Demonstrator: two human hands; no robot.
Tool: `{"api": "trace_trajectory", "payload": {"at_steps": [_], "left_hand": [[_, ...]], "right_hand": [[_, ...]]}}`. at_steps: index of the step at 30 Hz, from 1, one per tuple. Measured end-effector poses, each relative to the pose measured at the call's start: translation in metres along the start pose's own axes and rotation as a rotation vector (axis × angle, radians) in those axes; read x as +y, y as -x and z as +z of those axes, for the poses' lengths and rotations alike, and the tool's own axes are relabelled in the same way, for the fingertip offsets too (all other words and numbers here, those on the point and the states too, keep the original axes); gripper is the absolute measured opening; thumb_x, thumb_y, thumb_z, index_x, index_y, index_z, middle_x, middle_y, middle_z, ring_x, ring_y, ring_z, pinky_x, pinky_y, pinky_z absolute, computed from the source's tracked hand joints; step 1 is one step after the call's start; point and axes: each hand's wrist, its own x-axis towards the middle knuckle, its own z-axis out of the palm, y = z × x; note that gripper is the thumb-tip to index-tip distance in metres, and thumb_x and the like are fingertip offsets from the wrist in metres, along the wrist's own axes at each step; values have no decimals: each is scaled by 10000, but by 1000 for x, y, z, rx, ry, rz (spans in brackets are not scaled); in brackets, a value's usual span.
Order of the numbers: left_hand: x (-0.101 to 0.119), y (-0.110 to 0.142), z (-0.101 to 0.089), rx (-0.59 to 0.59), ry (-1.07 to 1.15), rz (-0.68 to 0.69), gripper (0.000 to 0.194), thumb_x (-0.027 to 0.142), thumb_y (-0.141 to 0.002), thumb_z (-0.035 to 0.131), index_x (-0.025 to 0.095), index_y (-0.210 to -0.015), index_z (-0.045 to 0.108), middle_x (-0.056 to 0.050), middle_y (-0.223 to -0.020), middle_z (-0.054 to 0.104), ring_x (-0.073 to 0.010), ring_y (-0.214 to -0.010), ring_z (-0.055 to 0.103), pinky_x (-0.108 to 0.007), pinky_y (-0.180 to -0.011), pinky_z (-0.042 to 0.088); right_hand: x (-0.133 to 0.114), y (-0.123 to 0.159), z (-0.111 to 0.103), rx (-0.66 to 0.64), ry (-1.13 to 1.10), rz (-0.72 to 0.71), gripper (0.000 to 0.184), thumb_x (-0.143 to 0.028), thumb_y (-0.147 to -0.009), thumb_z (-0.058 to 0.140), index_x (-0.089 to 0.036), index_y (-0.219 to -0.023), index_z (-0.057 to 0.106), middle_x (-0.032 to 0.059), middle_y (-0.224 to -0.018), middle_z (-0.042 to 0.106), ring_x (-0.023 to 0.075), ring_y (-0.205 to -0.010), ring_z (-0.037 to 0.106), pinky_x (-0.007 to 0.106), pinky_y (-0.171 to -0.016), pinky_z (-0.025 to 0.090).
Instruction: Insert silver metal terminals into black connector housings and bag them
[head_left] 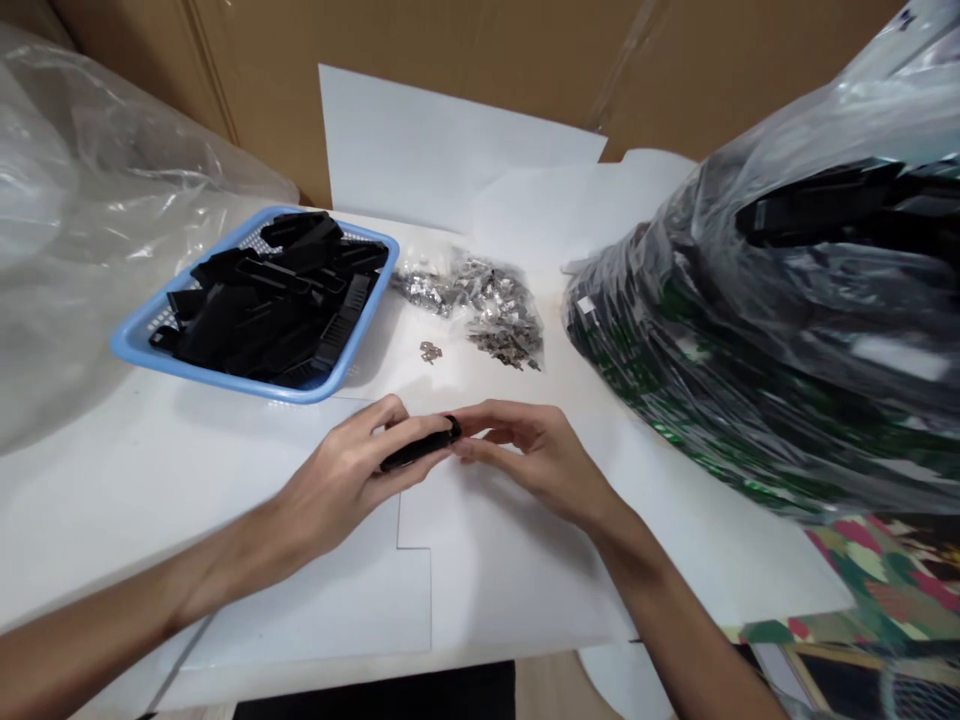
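Over the middle of the white table, my left hand (367,455) is closed around a small black plastic part (416,450), which lies level between thumb and fingers. My right hand (517,445) pinches at the part's right end with thumb and fingertips. Whether a smaller piece sits between those right fingertips is hidden. Just beyond the hands lies a little pile of small metal pieces (430,351). Behind it, a clear bag of metal pieces (499,300) spills some of them onto the table.
At the left back stands a blue basket (322,392) heaped with black plastic parts (262,310). A large clear sack (750,330) filled with dark parts bulges over the right side. Clear plastic sheeting (97,220) hangs at the left. Cardboard (465,50) walls the back.
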Motion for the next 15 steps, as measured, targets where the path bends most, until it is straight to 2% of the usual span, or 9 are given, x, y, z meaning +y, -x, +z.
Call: {"api": "trace_trajectory", "payload": {"at_steps": [7,15], "left_hand": [[3,1,-3,27,4,52,297,211,-1036,606,213,-1330,654,2,-927,562,-106,-765,628,-221,-728,546],[0,5,-3,16,21,52,343,183,-1024,625,248,-1360,641,-2,-960,575,-118,-849,643,-225,-783,549]], "right_hand": [[-1,0,0,13,-11,-39,205,-306,-861,820,-241,-1055,819,40,-982,820,202,-856,783,309,-739,631],[0,-1,1,1,-29,-36,230,-364,-853,836,-249,-1051,823,33,-952,821,195,-817,784,295,-712,621]]}}
